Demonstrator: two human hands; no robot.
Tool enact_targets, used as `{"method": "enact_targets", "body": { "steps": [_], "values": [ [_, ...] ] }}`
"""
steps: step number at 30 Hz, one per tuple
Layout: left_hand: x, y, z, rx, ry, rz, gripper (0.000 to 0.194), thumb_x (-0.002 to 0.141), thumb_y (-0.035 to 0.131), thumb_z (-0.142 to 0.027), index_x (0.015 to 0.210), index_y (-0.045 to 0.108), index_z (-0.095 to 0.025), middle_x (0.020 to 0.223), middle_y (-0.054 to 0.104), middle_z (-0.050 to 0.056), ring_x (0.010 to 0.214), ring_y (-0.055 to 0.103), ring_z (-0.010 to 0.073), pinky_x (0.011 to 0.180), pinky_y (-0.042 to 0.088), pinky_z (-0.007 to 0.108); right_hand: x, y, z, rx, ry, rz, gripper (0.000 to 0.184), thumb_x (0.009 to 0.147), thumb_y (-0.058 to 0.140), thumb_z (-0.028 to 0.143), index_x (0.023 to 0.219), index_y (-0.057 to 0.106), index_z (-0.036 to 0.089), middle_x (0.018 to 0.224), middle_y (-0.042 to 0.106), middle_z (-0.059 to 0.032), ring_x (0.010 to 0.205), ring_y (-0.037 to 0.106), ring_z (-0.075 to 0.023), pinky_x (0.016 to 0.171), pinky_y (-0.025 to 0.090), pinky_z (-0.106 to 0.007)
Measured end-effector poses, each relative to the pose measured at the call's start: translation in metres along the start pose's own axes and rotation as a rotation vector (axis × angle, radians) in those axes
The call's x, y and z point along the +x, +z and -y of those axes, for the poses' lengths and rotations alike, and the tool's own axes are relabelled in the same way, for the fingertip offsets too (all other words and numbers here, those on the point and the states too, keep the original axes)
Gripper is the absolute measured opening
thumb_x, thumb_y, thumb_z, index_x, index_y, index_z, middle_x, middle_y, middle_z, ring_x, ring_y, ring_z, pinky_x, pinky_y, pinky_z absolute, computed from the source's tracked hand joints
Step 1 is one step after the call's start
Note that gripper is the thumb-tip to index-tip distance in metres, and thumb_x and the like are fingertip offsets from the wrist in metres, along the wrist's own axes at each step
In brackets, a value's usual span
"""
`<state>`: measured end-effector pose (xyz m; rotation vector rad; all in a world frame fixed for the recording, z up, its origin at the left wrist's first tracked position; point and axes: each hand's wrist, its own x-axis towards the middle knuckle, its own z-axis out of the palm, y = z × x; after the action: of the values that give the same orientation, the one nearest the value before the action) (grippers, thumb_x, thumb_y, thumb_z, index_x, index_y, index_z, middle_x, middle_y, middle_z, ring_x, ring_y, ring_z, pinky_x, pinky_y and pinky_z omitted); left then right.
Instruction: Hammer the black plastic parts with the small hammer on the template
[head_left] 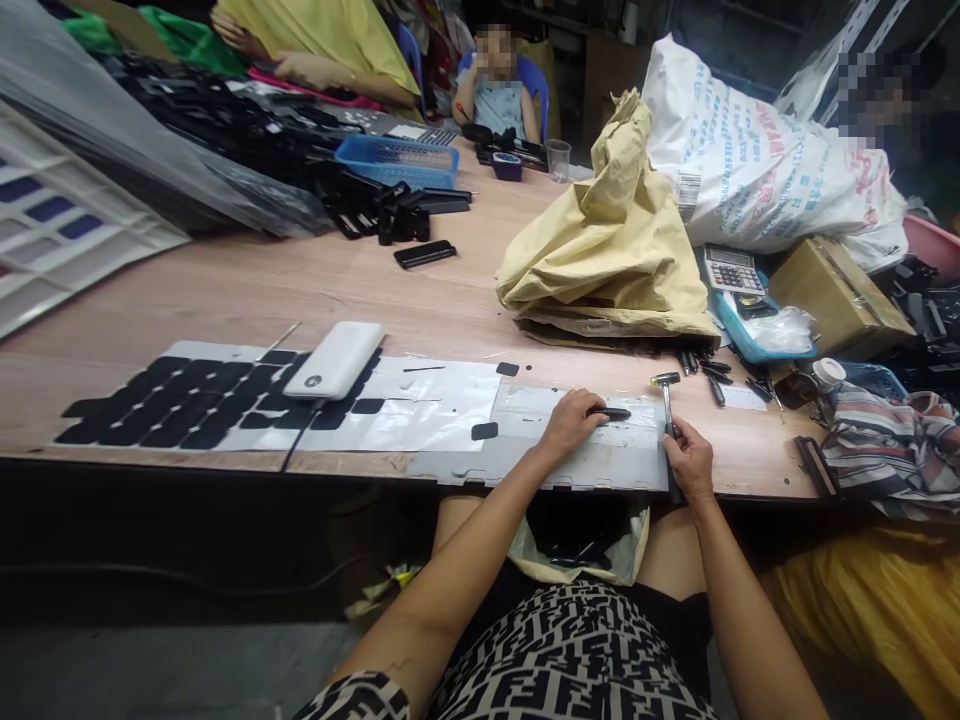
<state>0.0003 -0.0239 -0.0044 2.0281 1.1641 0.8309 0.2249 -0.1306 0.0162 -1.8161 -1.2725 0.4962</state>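
My left hand presses a small black plastic part down on a grey sheet at the table's near edge, fingers closed on it. My right hand is wrapped round the handle of a small hammer, whose head points up and away, just right of the part. A bag with more black parts lies in my lap below the table edge.
A white power bank lies on sheets of black pads to the left. A crumpled tan bag, a white sack, a calculator and a cardboard box crowd the right. Black parts and a blue basket sit far back, near other people.
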Motion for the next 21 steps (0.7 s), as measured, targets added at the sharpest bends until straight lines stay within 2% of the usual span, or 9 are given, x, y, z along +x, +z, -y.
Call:
{"method": "enact_targets", "body": {
  "steps": [4, 10, 17, 21],
  "values": [
    [0.002, 0.006, 0.0, 0.083, 0.042, 0.005, 0.021, 0.084, 0.066, -0.024, 0.105, 0.073, -0.022, 0.092, 0.065, 0.004, 0.094, 0.056, 0.0218, 0.088, 0.046, 0.037, -0.001, 0.0, 0.0, 0.014, 0.003, 0.008, 0.05, 0.077, 0.06, 0.035, 0.121, 0.071, 0.014, 0.077, 0.059, 0.0002, 0.058, 0.044, -0.0104, 0.06, 0.043, -0.024],
    [0.005, 0.006, 0.003, 0.118, 0.083, 0.032, 0.02, 0.086, 0.066, -0.027, 0.104, 0.075, -0.024, 0.09, 0.06, 0.004, 0.093, 0.055, 0.0207, 0.087, 0.046, 0.037, 0.0, -0.002, -0.004, 0.012, -0.039, 0.018, 0.05, 0.078, 0.06, 0.035, 0.121, 0.07, 0.013, 0.08, 0.062, -0.0013, 0.06, 0.046, -0.0117, 0.061, 0.045, -0.025],
    [0.006, 0.01, 0.007, 0.106, 0.077, -0.003, 0.019, 0.086, 0.067, -0.024, 0.102, 0.077, -0.026, 0.09, 0.059, 0.004, 0.093, 0.055, 0.0196, 0.087, 0.047, 0.036, -0.027, -0.01, 0.016, -0.189, -0.289, 0.087, 0.039, 0.081, 0.06, 0.029, 0.116, 0.071, 0.017, 0.086, 0.066, -0.0051, 0.073, 0.056, -0.0177, 0.072, 0.05, -0.031],
    [0.007, 0.011, 0.008, 0.103, 0.056, -0.01, 0.02, 0.086, 0.067, -0.024, 0.103, 0.077, -0.027, 0.09, 0.059, 0.004, 0.093, 0.055, 0.0197, 0.087, 0.047, 0.036, -0.046, -0.009, 0.027, -0.21, -0.362, 0.081, 0.038, 0.083, 0.058, 0.028, 0.118, 0.07, 0.02, 0.091, 0.069, -0.0069, 0.075, 0.059, -0.0194, 0.071, 0.052, -0.033]
  ]
}}
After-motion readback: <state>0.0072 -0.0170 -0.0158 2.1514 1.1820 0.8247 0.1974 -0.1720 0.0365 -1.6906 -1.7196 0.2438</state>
